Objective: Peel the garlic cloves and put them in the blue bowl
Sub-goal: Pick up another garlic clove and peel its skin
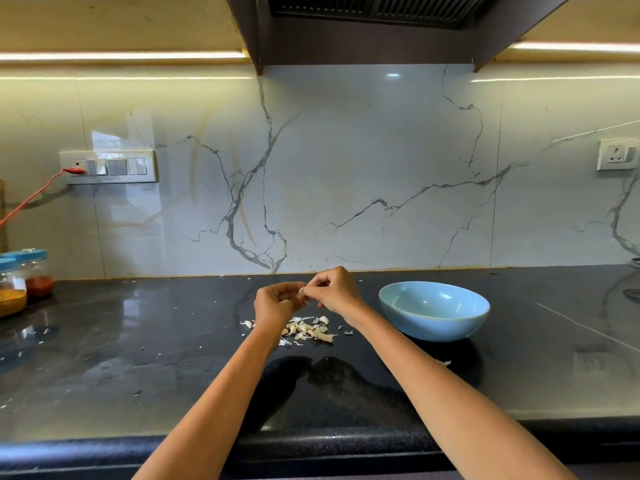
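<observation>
Both hands, left hand [273,303] and right hand [334,292], meet at frame centre, pinched together on a small pale garlic clove [302,292], presumably stripping skin. Papery white peelings [308,331] litter the glossy black tabletop [138,341] below; the round blue ceramic bowl [446,327] waits just right, apparently empty.

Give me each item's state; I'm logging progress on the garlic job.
Round blue ceramic bowl: upright, looks empty.
Left hand: pinching a small garlic clove.
Right hand: pinching the same clove.
Pile of white garlic pieces and skins: loose on the black counter.
Two blue-lidded spice jars: closed.
</observation>
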